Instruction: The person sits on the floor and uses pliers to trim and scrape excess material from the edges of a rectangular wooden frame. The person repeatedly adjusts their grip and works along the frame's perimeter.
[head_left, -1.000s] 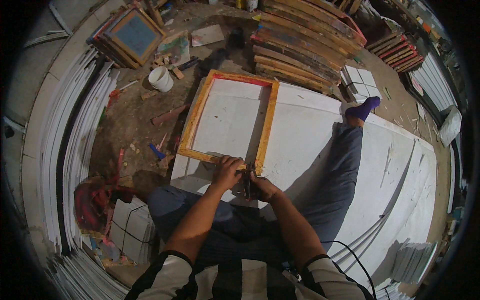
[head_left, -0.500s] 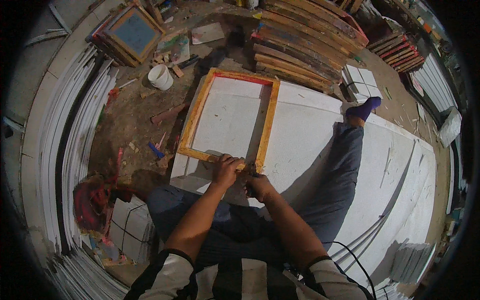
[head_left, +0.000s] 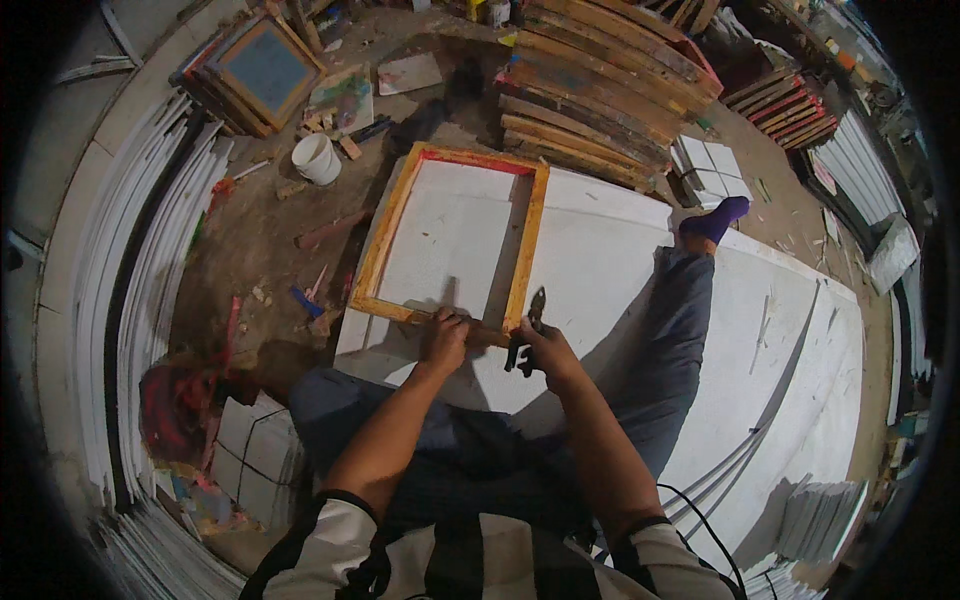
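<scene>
A rectangular wooden frame (head_left: 524, 245), yellowish with red on its far inner edge, lies over a white board (head_left: 610, 250) in front of me. My left hand (head_left: 445, 340) is closed over the frame's near rail, with the fingers curled round the wood. Just right of the near right corner, my right hand (head_left: 548, 355) grips dark pliers (head_left: 538, 303). Their jaws point away from me, beside the frame's right rail. Part of the handles is hidden by my fingers. I cannot make out anything between the jaws.
Stacked wooden frames (head_left: 590, 110) stand at the far side. A white bucket (head_left: 317, 158) is on the floor to the left, near a blue object (head_left: 306, 301). Long white strips (head_left: 150, 290) line the left side. My outstretched leg (head_left: 680, 340) lies across the board on the right.
My right hand has moved right, taking the pliers off the frame's near right corner, and their jaws now stick up past the hand. My left hand stays on the near rail.
</scene>
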